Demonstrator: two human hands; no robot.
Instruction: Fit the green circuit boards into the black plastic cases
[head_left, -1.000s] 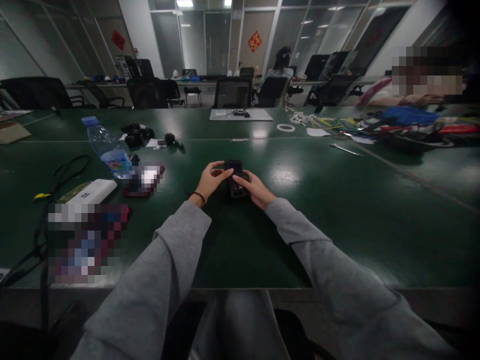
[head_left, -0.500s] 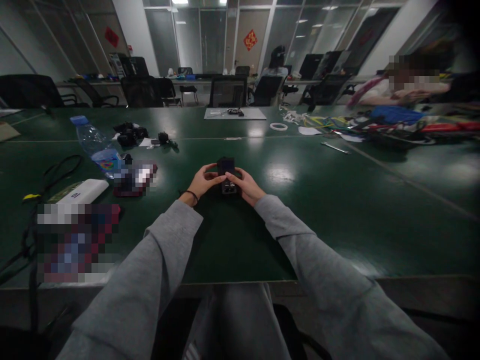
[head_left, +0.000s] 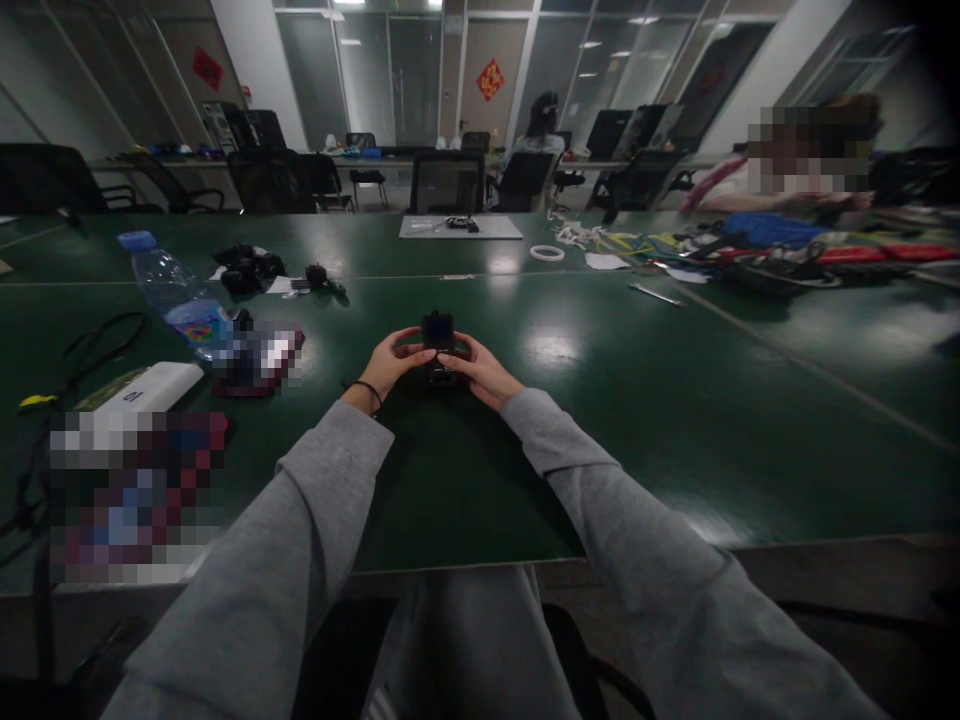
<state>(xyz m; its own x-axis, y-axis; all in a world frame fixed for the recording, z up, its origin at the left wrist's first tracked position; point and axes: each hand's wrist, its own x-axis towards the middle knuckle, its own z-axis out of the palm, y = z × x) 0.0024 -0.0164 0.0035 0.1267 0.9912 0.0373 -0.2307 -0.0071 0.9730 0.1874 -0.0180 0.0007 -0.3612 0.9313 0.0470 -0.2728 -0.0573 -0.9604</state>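
A small black device [head_left: 439, 330] with a dark screen at its top stands on the green table [head_left: 465, 480], in the middle of the view. My left hand [head_left: 391, 367] grips its left side, the thumb on its front below the screen. From the right, my right hand [head_left: 480, 368] holds the same device, its thumb beside the left one. The fingers behind the device are partly hidden. A black band circles my left wrist.
At left lie a plastic bottle [head_left: 176, 300], a white power bank [head_left: 161, 385], two blurred-out red-edged items and black cables. Black parts [head_left: 251, 270], a white ring [head_left: 547, 253], a wrench [head_left: 655, 294] and a cable pile [head_left: 780, 255] lie farther back. A person sits behind the pile.
The view has shifted slightly, so most things appear a little farther left. The device now faces me more squarely, with both hands still on it.
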